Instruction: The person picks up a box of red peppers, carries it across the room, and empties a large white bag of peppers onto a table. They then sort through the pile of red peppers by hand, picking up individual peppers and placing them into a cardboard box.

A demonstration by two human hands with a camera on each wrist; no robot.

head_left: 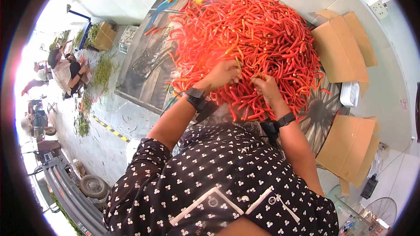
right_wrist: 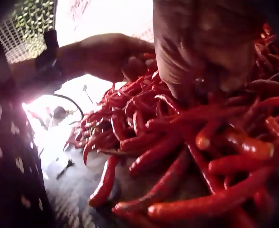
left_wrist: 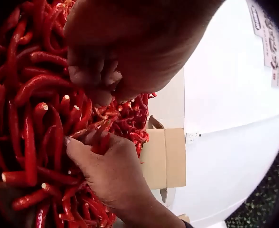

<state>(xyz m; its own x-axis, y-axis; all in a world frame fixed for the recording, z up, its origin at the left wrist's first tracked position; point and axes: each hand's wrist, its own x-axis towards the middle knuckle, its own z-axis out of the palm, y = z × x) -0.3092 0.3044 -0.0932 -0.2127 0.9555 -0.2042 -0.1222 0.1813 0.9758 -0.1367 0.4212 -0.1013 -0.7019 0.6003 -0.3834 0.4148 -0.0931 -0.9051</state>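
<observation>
A big heap of red chili peppers covers much of a table with a wood-plank and parrot print. My left hand is over the near middle of the heap, its fingers curled round a yellowish-orange chili pepper that sticks up past the fingertips. Just to its right, my right hand pinches at a chili with thumb and fingers. In the left wrist view the right hand has its thumb against a dark red chili. Its fingertips are hidden among the peppers in the right wrist view.
Two open cardboard boxes stand along the right side, with a white container between them. A wall runs behind the table. On the left, a person sits near green plant piles, and a vehicle is parked below.
</observation>
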